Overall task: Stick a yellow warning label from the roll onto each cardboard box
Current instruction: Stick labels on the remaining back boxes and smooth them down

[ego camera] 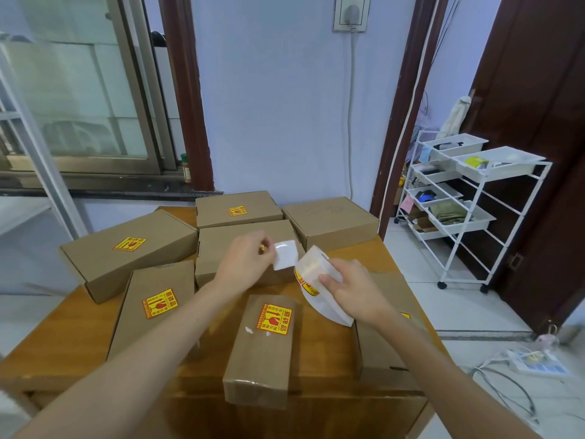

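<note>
Right hand [349, 288] gripped the label roll [311, 270] over the wooden table [57, 340]. Left hand [245, 259], at 10 o'clock from the roll, pinched a peeled label [285, 254], white side up, above the middle cardboard box [218, 245]. Unlabelled box [330, 221] sat at 1 o'clock.

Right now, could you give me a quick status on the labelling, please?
Left hand peeling a label. Right hand holding the roll. Far-right box shows no label. Nothing blocking.
</note>
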The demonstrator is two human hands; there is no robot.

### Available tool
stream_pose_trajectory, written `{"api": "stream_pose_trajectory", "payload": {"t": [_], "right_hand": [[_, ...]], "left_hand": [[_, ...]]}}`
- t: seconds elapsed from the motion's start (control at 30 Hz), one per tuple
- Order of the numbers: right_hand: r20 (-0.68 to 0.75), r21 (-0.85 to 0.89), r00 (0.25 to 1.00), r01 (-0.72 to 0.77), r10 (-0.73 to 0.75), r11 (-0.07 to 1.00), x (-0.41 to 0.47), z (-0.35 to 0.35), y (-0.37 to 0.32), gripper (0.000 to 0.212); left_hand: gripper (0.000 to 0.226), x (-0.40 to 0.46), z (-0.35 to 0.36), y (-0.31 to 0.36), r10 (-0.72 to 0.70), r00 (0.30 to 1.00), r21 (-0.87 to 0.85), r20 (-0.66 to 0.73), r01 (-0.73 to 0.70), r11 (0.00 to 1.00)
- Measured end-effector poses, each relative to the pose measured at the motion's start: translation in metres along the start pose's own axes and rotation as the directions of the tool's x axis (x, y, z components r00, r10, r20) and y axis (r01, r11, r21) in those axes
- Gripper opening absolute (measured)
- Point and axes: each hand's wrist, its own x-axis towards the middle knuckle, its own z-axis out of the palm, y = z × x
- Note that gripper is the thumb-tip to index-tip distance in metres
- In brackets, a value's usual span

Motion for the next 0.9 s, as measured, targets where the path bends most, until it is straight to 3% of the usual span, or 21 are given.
{"api": "stream_pose_trajectory", "payload": {"t": [0.1,0.27,0.43,0.57,0.63,0.77,0.9], "right_hand": [[-0.017,-0.088,0.999,-0.034,0.032,0.996,0.002,0.0,0.001,0.034],[0.082,-0.315,0.995,-0.03,0.059,0.949,0.003,0.013,-0.007,0.029],[0.123,-0.349,0.992,0.026,0.018,0.937,0.007,0.023,-0.011,0.026],[0.176,-0.275,0.984,0.052,-0.003,0.96,0.012,0.021,-0.008,0.027],[0.184,-0.15,0.983,0.023,0.005,0.988,0.013,0.017,-0.008,0.034],[0.045,0.043,0.999,0.011,-0.013,0.999,0.012,0.004,-0.008,0.056],[-0.085,0.16,0.996,-0.02,0.034,0.987,0.01,-0.012,-0.005,0.05]], "left_hand": [[0.009,-0.002,-0.005,-0.016,-0.015,0.999,0.039,-0.033,0.016,0.999],[0.016,-0.004,-0.001,-0.011,0.054,0.998,0.007,-0.019,-0.054,0.999],[0.018,-0.003,0.006,-0.001,0.106,0.994,-0.064,0.005,-0.105,0.992],[0.016,0.001,0.007,0.003,0.106,0.994,-0.1,-0.013,-0.107,0.989],[0.016,0.003,0.007,0.004,0.098,0.995,-0.109,-0.028,-0.101,0.989],[0.014,0.009,0.007,0.009,0.081,0.994,-0.146,-0.072,-0.091,0.985],[0.012,0.015,0.012,0.017,0.069,0.995,-0.168,-0.07,-0.08,0.983]]}}
